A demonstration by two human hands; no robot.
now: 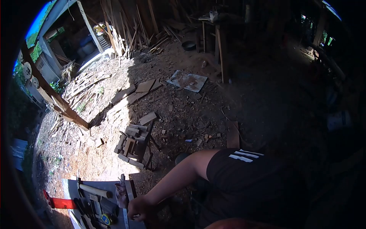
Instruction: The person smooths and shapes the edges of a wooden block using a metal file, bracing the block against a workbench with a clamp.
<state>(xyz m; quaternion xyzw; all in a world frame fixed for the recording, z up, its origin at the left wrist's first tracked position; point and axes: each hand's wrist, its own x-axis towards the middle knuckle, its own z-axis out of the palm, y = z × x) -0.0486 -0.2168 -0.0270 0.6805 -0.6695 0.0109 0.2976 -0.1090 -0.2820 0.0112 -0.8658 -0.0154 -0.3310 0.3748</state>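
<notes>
The person's bare right hand (137, 208) is at the edge of a dark flat tabletop (108, 184), beside a pale, narrow, straight strip (126, 218). Its fingers look curled; shade hides whether they grip anything. A sideways slip could skew the strip or jostle the crowded yellow-and-blue tape measure (106, 218).

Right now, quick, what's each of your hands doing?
Left hand: not in view.
Right hand: looks curled; can't tell whether it's holding anything.
</notes>
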